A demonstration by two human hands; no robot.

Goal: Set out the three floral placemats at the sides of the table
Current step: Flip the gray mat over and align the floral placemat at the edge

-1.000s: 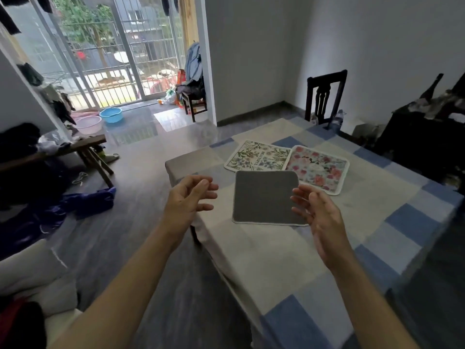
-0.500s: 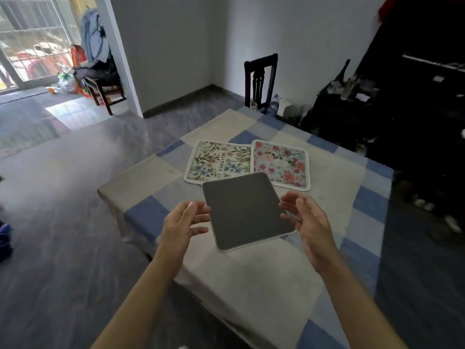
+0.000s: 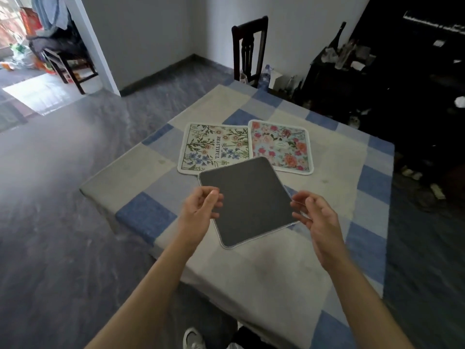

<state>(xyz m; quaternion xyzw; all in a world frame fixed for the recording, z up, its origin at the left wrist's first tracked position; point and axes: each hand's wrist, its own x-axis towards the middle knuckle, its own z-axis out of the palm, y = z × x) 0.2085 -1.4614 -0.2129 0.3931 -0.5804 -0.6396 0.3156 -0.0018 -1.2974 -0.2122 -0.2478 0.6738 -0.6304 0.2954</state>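
Nearest placemat lies grey back up on the checked table, print hidden, its left corner covered by the left hand and its right corner by the right hand. Both hands are loosely curled and grasp nothing; contact with the mat is unclear. Beyond it, near edge partly overlapped, a leafy placemat reads "BEAUTIFUL" and touches a pink rose placemat whose small centre label is too blurred to read.

Home dining room: clothed table, wooden chair, perhaps a piano.
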